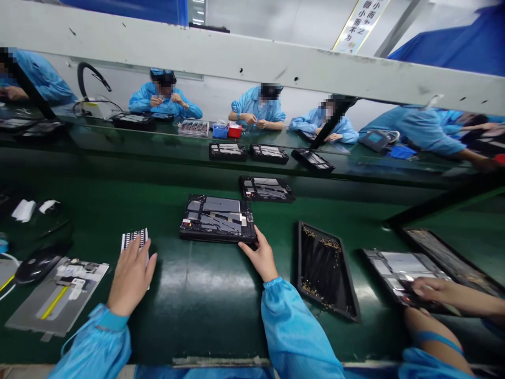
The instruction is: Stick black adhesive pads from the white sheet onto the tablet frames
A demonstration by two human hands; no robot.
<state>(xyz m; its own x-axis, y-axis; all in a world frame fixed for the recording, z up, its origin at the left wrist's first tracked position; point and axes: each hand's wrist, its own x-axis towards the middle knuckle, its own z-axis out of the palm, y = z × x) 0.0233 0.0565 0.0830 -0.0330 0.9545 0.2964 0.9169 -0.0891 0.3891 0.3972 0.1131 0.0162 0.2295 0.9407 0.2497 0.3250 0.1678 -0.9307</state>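
Right fingers (263, 247), slightly parted, grip the black device (218, 220).

The left hand (132, 276) hides much of the patterned sheet (134, 237), and the fingertips of the right hand (260, 256) are partly lost behind the corner of the opened device (219, 216). The wearer's sleeves (298, 326) run off the bottom edge. At the right, a co-worker's hands (436, 292) are blurred and cover part of another device (406, 263). The gold-coloured bits (315, 288) in the black tray (319, 263) are too small to identify. Faces across the counter (165, 192) are pixelated; the hanging banner (361, 26) is cut off above.
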